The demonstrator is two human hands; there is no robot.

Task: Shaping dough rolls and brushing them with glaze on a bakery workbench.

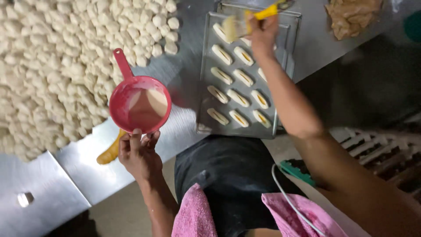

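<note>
My left hand [138, 152] grips the near rim of a red handled bowl [118, 101] that holds a pale creamy liquid. My right hand [263, 34] holds a yellow-handled brush [245, 21], its blurred bristles over the far end of a metal baking tray [206, 74]. Several oblong dough pieces with a filled slit [238, 98] lie in rows on the tray. The brush head is above the farthest pieces.
A large heap of small white dough pieces [57, 66] covers the steel table [87, 171] at the left. A yellow tool handle [109, 153] lies under the bowl. A lump of tan dough [353, 17] sits at the far right. A pink cloth [197, 215] lies on my lap.
</note>
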